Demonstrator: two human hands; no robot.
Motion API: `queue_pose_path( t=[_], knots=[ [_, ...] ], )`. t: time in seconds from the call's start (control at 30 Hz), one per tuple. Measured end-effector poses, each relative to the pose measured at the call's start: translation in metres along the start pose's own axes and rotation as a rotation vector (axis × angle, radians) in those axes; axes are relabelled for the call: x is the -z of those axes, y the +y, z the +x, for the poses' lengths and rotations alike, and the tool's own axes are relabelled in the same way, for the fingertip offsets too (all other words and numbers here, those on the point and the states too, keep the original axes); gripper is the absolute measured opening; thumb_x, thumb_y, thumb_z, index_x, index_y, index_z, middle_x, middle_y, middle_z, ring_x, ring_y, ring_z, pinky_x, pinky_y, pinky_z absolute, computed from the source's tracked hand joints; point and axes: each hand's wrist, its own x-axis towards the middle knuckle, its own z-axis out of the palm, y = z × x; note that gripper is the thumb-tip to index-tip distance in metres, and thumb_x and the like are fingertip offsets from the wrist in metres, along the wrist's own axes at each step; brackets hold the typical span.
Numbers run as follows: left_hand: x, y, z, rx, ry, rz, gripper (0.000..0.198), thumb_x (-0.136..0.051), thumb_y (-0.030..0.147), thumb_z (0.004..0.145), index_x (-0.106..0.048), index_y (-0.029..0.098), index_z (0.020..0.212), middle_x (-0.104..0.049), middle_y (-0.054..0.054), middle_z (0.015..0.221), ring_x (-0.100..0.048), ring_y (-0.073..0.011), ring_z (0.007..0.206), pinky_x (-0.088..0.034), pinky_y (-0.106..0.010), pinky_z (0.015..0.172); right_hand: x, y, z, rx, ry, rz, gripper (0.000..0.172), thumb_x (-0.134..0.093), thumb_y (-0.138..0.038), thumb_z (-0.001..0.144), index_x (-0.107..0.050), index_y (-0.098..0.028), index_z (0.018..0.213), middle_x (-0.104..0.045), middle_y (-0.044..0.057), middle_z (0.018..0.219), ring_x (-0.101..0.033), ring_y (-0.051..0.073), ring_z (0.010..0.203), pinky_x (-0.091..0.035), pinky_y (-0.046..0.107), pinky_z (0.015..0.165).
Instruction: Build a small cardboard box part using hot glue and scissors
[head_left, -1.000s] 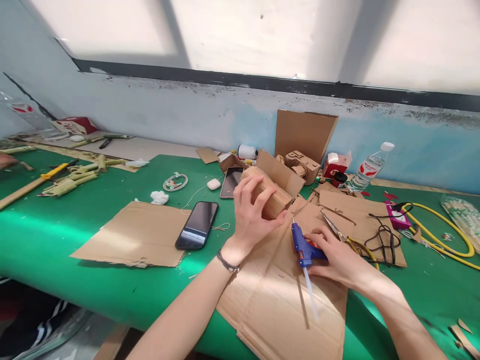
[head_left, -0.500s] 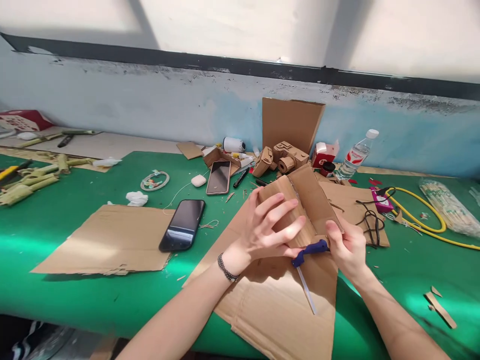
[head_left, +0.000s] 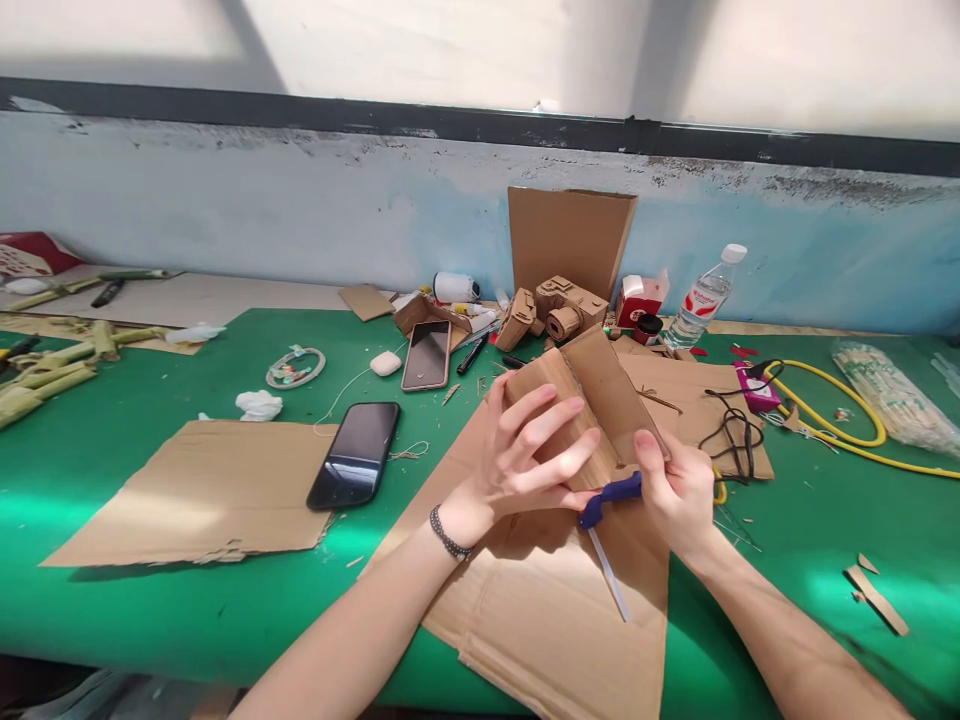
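Note:
Between my hands is a folded cardboard piece [head_left: 609,385], tilted above the work surface. My left hand [head_left: 529,450] grips its ribbed, rounded side, fingers spread across the front and thumb underneath. At its right end, my right hand [head_left: 675,480] pinches the flat flap with the thumb on top. Just below, by the right thumb, is a blue tool that looks like a glue gun [head_left: 611,495], with a thin white stick [head_left: 609,575] pointing down. Whether the right fingers also hold it I cannot tell. Underneath lies a large cardboard sheet [head_left: 562,620].
Two phones [head_left: 354,455] [head_left: 426,355] and another cardboard sheet [head_left: 187,490] lie left. Behind stand a cardboard camera model [head_left: 570,308], a red-white box [head_left: 641,300] and a water bottle [head_left: 705,300]. Yellow cable [head_left: 832,375], black cord [head_left: 739,430] and bagged sticks [head_left: 896,400] lie right.
The whole view has shifted slightly, so most things appear a little further left. Both hands keep their hold on the cardboard piece, which is tilted much as before.

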Motion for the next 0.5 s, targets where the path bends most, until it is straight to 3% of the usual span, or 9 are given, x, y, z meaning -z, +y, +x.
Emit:
queue_pose_path(
  t=[0.17,0.37,0.5],
  knots=[
    [-0.002,0.0022,0.008,-0.102,0.142,0.008,0.055,-0.081,0.078,0.093,-0.082,0.039,0.132,-0.082,-0.009,0.135,-0.066,-0.0362,0.141,-0.037,-0.066,0.136,-0.0021,0.001,-0.0013,0.052,0.022,-0.028,0.063,-0.046,-0.061,0.121,-0.055,-0.026,0.07,-0.046,-0.005,0.054,-0.037,0.014,0.046,-0.037,0.031,0.051],
    [-0.0034,0.001,0.0098,-0.118,0.157,-0.035,0.053,-0.073,0.073,0.102,-0.08,0.033,0.135,-0.084,-0.013,0.134,-0.064,-0.0361,0.144,-0.04,-0.067,0.134,-0.0041,0.0013,-0.0026,0.097,0.057,-0.008,0.06,-0.05,-0.055,0.121,-0.052,-0.026,0.07,-0.045,-0.006,0.056,-0.038,0.012,0.047,-0.036,0.029,0.051],
    [-0.0055,0.0003,0.0091,-0.104,0.159,-0.045,0.055,-0.072,0.075,0.102,-0.078,0.033,0.137,-0.084,-0.013,0.136,-0.064,-0.0365,0.146,-0.034,-0.07,0.139,-0.0041,0.0036,-0.0038,0.075,0.063,0.001,0.058,-0.051,-0.055,0.122,-0.054,-0.026,0.072,-0.046,-0.006,0.057,-0.04,0.012,0.048,-0.037,0.029,0.052]
  ],
)
